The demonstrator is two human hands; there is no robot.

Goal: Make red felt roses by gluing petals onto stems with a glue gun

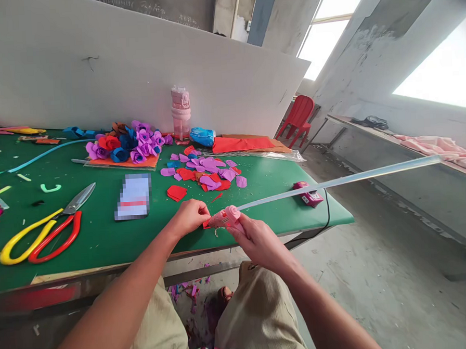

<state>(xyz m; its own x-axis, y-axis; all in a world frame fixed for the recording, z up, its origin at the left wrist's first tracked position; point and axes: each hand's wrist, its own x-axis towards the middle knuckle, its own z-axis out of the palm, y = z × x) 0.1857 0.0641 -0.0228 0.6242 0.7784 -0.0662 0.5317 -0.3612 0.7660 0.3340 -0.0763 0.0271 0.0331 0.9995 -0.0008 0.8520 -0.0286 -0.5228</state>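
Note:
My right hand [255,239] is closed around a pink hot glue gun [225,216], with a long clear glue stick [335,182] jutting from its back toward the right. At the gun's tip, my left hand [190,217] pinches a small red paper piece [206,224] near the table's front edge. The nozzle is at or very near this paper; I cannot tell if they touch. Just beyond my hands lies a loose pile of purple, red and blue paper petals [209,168], with a red petal [176,193] apart from it.
Finished paper flowers [133,143] are heaped at the back left. Large scissors [59,220] and a phone [133,196] lie on the green table [91,239]. A pink bottle [181,114], blue packet [203,136] and red paper sheets [243,144] line the board; a maroon device [308,194] sits right.

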